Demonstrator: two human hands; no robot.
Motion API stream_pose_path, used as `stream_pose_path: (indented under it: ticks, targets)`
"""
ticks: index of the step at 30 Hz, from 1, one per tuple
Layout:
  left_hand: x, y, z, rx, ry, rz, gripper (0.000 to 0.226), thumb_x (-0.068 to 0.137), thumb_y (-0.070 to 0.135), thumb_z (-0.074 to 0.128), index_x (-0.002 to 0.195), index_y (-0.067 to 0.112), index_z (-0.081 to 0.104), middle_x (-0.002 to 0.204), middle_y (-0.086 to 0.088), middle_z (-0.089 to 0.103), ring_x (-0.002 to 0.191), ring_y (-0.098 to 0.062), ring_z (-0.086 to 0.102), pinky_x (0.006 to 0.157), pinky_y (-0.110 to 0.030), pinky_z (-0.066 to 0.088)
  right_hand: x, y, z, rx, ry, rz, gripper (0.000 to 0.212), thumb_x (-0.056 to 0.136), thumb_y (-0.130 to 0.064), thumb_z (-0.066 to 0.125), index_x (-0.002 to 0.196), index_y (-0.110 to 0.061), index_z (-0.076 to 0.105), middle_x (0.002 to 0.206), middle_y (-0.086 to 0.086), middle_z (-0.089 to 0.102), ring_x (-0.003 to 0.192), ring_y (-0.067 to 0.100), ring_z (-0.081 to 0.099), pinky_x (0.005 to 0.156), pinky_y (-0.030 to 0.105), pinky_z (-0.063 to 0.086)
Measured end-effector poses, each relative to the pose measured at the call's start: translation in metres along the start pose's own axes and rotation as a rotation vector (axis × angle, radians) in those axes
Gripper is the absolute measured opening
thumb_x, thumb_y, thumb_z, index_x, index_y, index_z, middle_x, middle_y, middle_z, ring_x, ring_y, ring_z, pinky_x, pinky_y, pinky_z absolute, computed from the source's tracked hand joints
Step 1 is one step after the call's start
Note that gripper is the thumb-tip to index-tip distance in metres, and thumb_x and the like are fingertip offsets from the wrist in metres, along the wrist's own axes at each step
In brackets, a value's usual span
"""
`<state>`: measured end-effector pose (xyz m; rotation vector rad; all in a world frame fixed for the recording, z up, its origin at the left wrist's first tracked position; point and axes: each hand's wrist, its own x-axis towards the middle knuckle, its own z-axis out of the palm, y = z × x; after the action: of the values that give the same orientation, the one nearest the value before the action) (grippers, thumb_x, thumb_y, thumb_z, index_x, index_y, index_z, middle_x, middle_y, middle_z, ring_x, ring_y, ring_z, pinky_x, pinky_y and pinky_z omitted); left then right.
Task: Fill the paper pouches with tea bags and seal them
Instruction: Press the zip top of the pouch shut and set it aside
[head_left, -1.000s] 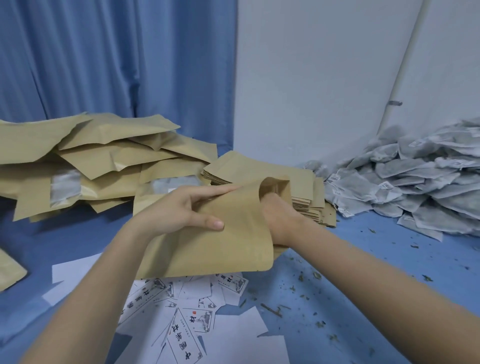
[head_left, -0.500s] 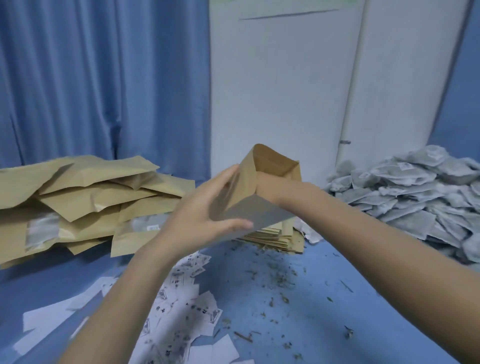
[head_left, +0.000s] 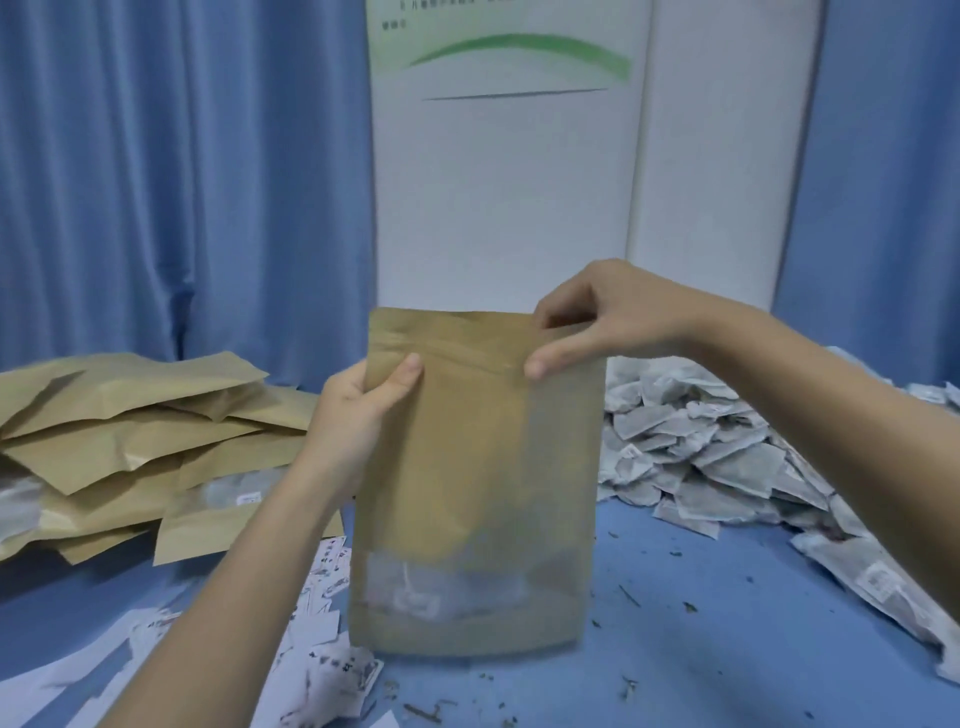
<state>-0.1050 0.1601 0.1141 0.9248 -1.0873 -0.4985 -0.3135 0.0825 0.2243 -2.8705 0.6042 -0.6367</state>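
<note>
A blue table (head_left: 701, 649) fills the lower part of the view, with blue curtains (head_left: 182, 182) hanging behind it and a white panel (head_left: 498, 208) with a green curve standing upright at the back centre; on the left of the table lies a loose heap of brown paper pouches (head_left: 130, 447), some with a clear window showing, piled flat on one another; on the right lies a broad heap of grey-white tea bags (head_left: 701, 447), spreading toward the near right edge; white printed slips (head_left: 322, 670) are scattered on the near left of the table, partly under the left forearm, and small dark crumbs of leaf (head_left: 628, 595) are strewn over the bare blue surface to the right.

Between the two heaps, at the centre, one paper pouch (head_left: 478, 467) stands upright, its base on or just above the table, which cannot be told since the pouch is blurred; a clear window low on its front shows pale shapes inside, probably tea bags.

The left hand (head_left: 358, 415) grips the pouch's upper left edge, thumb laid across the front and fingers hidden behind; the right hand (head_left: 613, 317) pinches the top right corner, thumb on the front at the closure strip and fingers curled over the top rim.
</note>
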Motion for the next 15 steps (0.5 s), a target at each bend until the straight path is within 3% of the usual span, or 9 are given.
stream_pose_path:
  ticks: [4, 7, 12, 15]
  targets:
    - [-0.002, -0.016, 0.010, -0.239, -0.062, -0.108, 0.020, 0.069, 0.031, 0.069, 0.081, 0.017, 0.077, 0.090, -0.005, 0.074, 0.080, -0.016, 0.071, 0.063, -0.023, 0.054, -0.004, 0.014, 0.000, -0.081, 0.095, 0.031, 0.060, 0.061, -0.058, 0.072, 0.054, -0.005, 0.045, 0.052, -0.002, 0.029, 0.053, 0.007, 0.026, 0.049, 0.023, 0.017]
    - [-0.004, -0.028, 0.018, -0.344, -0.076, -0.136, 0.018, 0.071, 0.030, 0.073, 0.085, 0.019, 0.077, 0.095, -0.004, 0.074, 0.085, -0.016, 0.070, 0.065, -0.023, 0.054, -0.005, 0.030, 0.002, -0.194, 0.116, 0.101, 0.064, 0.063, -0.055, 0.075, 0.047, -0.015, 0.028, 0.043, -0.007, 0.021, 0.046, 0.009, 0.023, 0.043, 0.022, 0.018]
    - [0.002, -0.038, 0.031, -0.336, -0.100, -0.165, 0.016, 0.070, 0.027, 0.074, 0.081, 0.015, 0.076, 0.087, -0.005, 0.074, 0.079, -0.015, 0.070, 0.063, -0.022, 0.053, -0.007, 0.049, 0.010, -0.389, 0.118, 0.124, 0.063, 0.065, -0.060, 0.070, 0.051, -0.014, 0.029, 0.046, -0.003, 0.023, 0.047, 0.013, 0.024, 0.045, 0.024, 0.016]
    - [0.008, -0.034, 0.041, -0.254, -0.055, -0.099, 0.031, 0.067, 0.037, 0.072, 0.087, 0.013, 0.072, 0.085, -0.004, 0.073, 0.075, -0.014, 0.069, 0.061, -0.022, 0.053, -0.009, 0.052, 0.010, -0.454, 0.111, 0.135, 0.057, 0.066, -0.061, 0.069, 0.057, -0.015, 0.036, 0.052, -0.002, 0.031, 0.053, 0.013, 0.030, 0.050, 0.030, 0.024]
